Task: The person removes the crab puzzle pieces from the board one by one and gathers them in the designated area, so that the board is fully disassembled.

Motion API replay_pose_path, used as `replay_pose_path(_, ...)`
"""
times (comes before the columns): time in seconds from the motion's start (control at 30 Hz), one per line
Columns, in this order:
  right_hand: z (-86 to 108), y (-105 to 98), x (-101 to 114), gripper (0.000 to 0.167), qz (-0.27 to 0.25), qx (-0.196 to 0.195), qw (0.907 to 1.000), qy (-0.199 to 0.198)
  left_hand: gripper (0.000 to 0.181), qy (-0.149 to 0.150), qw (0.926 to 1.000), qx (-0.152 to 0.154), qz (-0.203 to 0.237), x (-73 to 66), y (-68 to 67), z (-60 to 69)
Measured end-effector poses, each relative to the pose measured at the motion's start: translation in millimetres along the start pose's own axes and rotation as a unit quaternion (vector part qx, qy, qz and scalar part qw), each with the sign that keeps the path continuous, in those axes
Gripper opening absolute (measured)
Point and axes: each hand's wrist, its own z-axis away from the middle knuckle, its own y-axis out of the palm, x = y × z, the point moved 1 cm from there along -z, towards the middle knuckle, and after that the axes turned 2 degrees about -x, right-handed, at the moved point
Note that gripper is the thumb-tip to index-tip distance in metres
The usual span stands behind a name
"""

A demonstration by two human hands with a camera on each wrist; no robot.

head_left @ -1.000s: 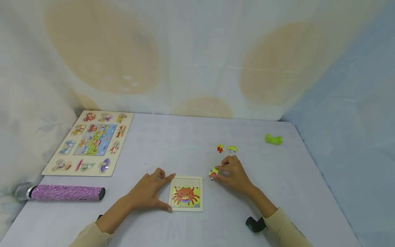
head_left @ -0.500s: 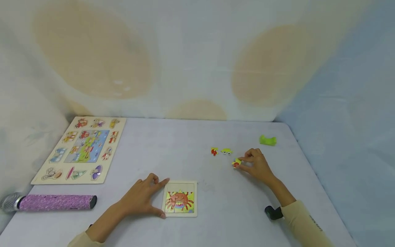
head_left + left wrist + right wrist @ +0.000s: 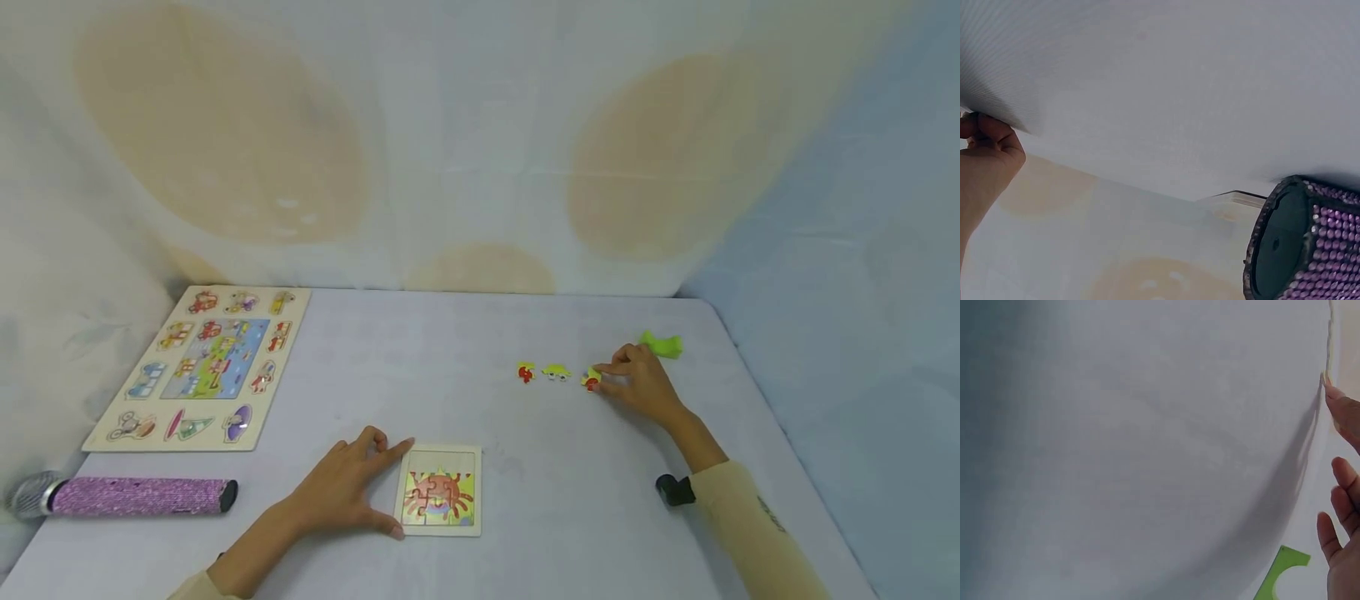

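In the head view, my left hand rests at the left side of a small square jigsaw board with a red crab picture. Its straight index finger and thumb touch the board's two left corners. The board's upper strip shows bare wood. Farther right, my right hand pinches a yellow and red puzzle piece at the table surface. In line with it lie a yellow piece with eyes and another red and yellow piece. The wrist views show these hands only partly, at the frame edges.
A bright green curved object lies just beyond my right hand. At the left are a large wooden picture puzzle and a purple glittery microphone. Cloth hangs behind the table.
My right hand has carried its puzzle piece from near the board away to the right and back, beside the two loose pieces. The left hand stays at the board; the view has shifted slightly.
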Motion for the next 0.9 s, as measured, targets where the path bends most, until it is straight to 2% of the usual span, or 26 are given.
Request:
replay_pose_path(0.13,-2.6,3.4,-1.8,0.03,0.007,0.014,0.9998,0.013,0.113,0.001,1.0,0.0,-0.001,-0.2,-0.4,1.6)
replay_pose_path(0.23,-2.1,7.7,1.1,0.035,-0.01,0.024,0.999,0.036,0.113,0.0,1.0,0.002,-0.003,-0.6,-0.7,2.3)
replay_pose_path(0.37,-0.6,13.9,19.9,0.04,-0.04,0.023,0.9975,0.054,0.113,0.003,1.0,0.0,-0.003,-0.5,-1.5,1.6)
replay_pose_path(0.5,0.3,25.0,61.3,0.041,-0.072,0.01,0.9974,0.001,0.113,0.007,1.0,-0.005,0.0,0.7,-1.9,3.3)
replay_pose_path(0.6,2.7,37.1,100.9,0.041,-0.102,0.025,0.9932,-0.051,0.115,0.009,0.9999,-0.008,-0.006,2.0,-1.7,4.9)
replay_pose_path(0.67,5.7,44.2,128.0,0.04,-0.126,0.056,0.9882,-0.066,0.116,0.01,0.9999,-0.009,-0.009,2.2,-1.6,5.3)
replay_pose_path(0.77,10.9,54.1,163.9,0.04,-0.149,0.115,0.9798,-0.069,0.115,0.014,0.9998,-0.011,-0.012,1.7,-1.2,5.2)
replay_pose_path(0.9,17.0,65.5,197.4,0.041,-0.157,0.168,0.9702,-0.077,0.11,0.02,0.9997,-0.011,0.001,-0.7,-1.1,5.5)
